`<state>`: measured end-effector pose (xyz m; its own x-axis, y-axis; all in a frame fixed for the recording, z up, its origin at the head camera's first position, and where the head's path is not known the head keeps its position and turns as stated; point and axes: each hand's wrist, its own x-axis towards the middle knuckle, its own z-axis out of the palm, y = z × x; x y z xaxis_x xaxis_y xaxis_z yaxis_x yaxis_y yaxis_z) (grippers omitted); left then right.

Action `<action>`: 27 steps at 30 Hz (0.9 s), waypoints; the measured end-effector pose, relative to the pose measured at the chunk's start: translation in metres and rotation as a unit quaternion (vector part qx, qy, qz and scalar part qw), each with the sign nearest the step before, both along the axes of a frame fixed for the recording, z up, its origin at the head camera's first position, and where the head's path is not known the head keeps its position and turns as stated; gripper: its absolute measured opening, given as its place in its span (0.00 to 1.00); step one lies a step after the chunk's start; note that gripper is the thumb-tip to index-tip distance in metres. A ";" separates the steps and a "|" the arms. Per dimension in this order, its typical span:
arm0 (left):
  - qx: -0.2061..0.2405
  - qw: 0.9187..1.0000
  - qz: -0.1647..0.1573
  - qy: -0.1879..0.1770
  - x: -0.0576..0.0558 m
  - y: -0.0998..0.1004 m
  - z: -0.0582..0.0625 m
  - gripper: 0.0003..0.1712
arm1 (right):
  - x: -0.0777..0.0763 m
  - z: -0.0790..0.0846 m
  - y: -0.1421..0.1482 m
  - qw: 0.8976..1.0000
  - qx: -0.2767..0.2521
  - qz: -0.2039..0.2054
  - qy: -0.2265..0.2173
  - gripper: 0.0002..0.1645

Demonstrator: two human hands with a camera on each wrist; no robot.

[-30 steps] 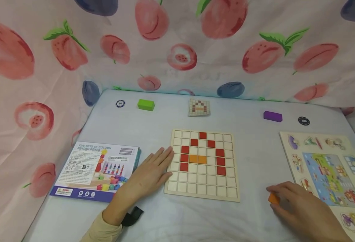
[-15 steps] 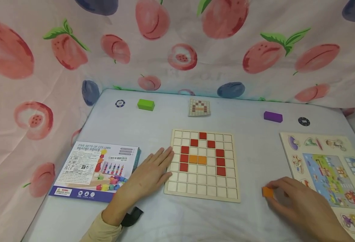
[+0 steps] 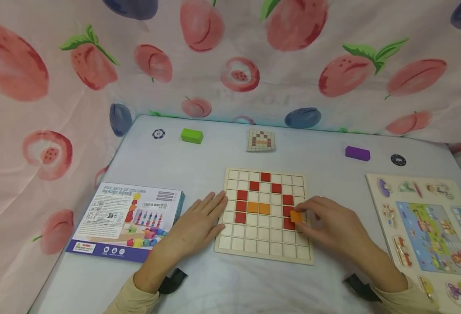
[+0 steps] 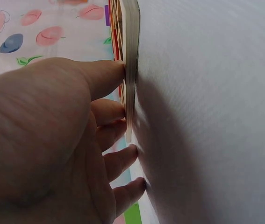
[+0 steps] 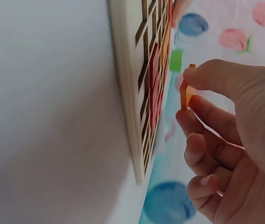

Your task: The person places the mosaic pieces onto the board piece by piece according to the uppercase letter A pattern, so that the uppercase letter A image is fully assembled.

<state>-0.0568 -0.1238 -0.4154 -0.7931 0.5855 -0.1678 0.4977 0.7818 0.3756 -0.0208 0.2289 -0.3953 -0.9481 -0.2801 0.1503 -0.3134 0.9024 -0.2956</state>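
A wooden grid board [image 3: 263,246] lies mid-table, with red tiles [image 3: 265,177] set in an arch and two orange tiles [image 3: 259,208] side by side between its legs. Between thumb and forefinger my right hand [image 3: 334,224] pinches a loose orange tile [image 3: 295,216]; in the right wrist view this orange tile [image 5: 185,93] is held above the board, apart from it. My left hand [image 3: 195,224] lies with straight fingers at the board's left edge, and in the left wrist view the thumb touches that edge. A small pattern card [image 3: 260,140] behind the board shows a similar arch.
A beaded-boxes package [image 3: 124,222] is at left, a picture puzzle board [image 3: 431,231] at right. Along the back are a green block [image 3: 192,136], a purple block [image 3: 357,153], a white-and-black chip [image 3: 158,134] and a black chip [image 3: 398,160]. Patterned cloth [image 3: 238,100] rises behind.
My right hand has carried the orange tile leftward from beside the puzzle board to over the grid board's right side. The left hand has stayed at the board's left edge.
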 end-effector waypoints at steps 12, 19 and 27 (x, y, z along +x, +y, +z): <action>-0.003 1.000 -0.004 0.003 0.003 0.002 0.001 0.40 | -0.026 -0.006 -0.036 0.998 0.042 0.034 -0.028 0.15; -0.005 1.000 -0.004 0.006 0.003 0.001 0.002 0.40 | -0.027 -0.011 -0.038 0.998 0.036 0.048 -0.021 0.13; 0.000 1.000 0.000 0.002 0.004 0.001 0.001 0.40 | -0.028 -0.013 -0.037 0.996 0.026 0.091 -0.005 0.09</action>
<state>-0.0527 -0.1228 -0.4143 -0.7941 0.5851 -0.1645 0.4989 0.7821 0.3734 -0.0485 0.1922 -0.4082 -0.8827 -0.4541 0.1209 -0.4698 0.8457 -0.2533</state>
